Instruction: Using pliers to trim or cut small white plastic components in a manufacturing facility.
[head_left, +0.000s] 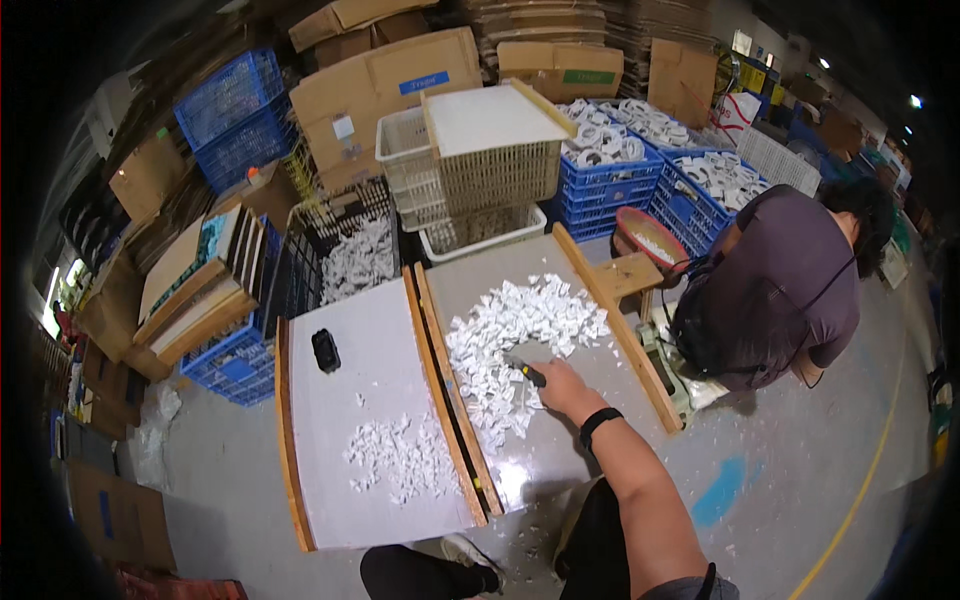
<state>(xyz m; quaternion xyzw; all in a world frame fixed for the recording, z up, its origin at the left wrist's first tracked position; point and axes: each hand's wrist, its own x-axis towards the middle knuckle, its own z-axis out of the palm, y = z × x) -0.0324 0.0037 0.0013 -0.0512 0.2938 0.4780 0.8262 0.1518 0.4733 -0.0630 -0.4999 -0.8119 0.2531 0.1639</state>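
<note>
My right hand (566, 388), with a black band at the wrist, reaches over the right-hand wood-edged tray (560, 455). Its fingers are closed around a small hand tool (532, 374) with a black-and-yellow handle. A greyish tip of the tool points into a heap of small white plastic pieces (530, 318); its exact kind is unclear. My left hand is out of view. On the left-hand wood-edged tray (375, 345) lie a black oblong object (325, 351) and a looser spread of smaller white bits (400, 458).
A black crate (300, 262) of white pieces stands behind the left tray, beside stacked pale baskets (500, 180). Blue crates (610, 190) hold white rings at the back right. Close on the right, another person (775, 285) sits bent over. Wooden boards (200, 285) rest on the left.
</note>
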